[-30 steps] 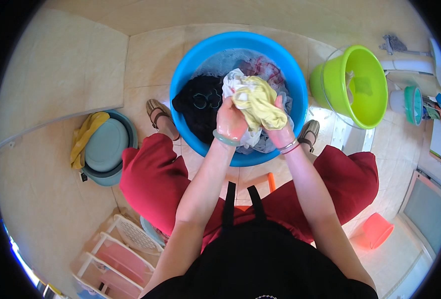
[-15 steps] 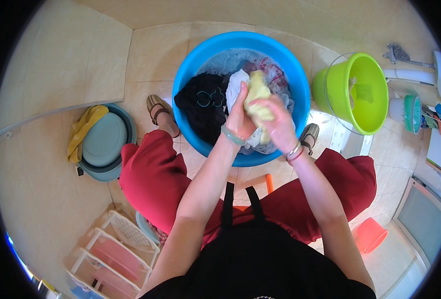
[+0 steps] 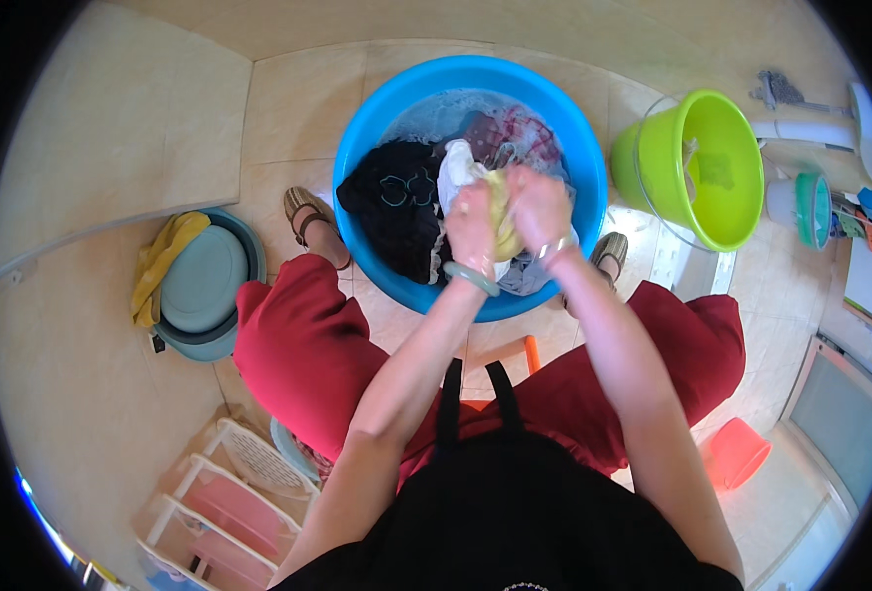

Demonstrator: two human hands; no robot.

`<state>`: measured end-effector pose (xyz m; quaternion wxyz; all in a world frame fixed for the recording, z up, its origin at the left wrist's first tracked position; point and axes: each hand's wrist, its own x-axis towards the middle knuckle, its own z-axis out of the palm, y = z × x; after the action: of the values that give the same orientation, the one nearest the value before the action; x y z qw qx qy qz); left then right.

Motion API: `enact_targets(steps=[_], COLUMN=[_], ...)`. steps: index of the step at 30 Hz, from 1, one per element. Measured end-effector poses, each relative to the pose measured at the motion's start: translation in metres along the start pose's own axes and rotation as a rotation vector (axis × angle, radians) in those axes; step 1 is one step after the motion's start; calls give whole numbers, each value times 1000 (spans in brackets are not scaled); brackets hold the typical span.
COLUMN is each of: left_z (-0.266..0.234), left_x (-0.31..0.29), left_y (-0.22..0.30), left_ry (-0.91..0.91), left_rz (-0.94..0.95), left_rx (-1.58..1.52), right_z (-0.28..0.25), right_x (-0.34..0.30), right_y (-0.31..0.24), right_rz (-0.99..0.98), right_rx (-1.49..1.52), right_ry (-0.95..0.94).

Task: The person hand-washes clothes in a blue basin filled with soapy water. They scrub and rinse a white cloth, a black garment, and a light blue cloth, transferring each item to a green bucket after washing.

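Note:
Over a round blue basin [image 3: 350, 236] of soapy water, both my hands are closed on a pale yellow cloth [image 3: 502, 219]. My left hand [image 3: 471, 225] grips its left side, and my right hand [image 3: 540, 205], slightly blurred, grips its right side. Just left of the cloth is a white garment [image 3: 452, 169], partly hidden by my left hand. A black garment [image 3: 396, 207] with a light blue outline fills the basin's left part. Behind my hands lies a red-and-white patterned cloth [image 3: 532, 133] among suds. Greyish wet fabric [image 3: 526, 278] shows below my wrists.
To the right stands a lime-green bucket [image 3: 638, 167] with a wire handle. On the left, a yellow cloth [image 3: 165, 266] hangs over stacked grey-blue basins [image 3: 202, 281]. A white rack [image 3: 214, 473] is lower left, a coral bucket [image 3: 736, 455] lower right. An orange stool [image 3: 532, 355] shows beneath me.
My hands have come down lower over the basin, and my left hand has turned knuckles-up around the yellow cloth. The cloth looks more bunched between them. The view has shifted slightly.

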<state>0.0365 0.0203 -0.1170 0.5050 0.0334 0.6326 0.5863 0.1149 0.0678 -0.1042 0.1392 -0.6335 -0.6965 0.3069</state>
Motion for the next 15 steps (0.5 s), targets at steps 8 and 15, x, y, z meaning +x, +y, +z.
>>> enact_targets(steps=[8,15], left_z=[-26,-30], left_x=[33,20], left_y=[-51,-40], left_ry=[-129,-100], left_rz=[-101,-138], left_rx=[-172,-30], right_z=[7,19], right_x=[-37,-47], right_y=[2,-5], right_rz=[-276,-340], right_rx=[-114,-213], right_ry=[117,24])
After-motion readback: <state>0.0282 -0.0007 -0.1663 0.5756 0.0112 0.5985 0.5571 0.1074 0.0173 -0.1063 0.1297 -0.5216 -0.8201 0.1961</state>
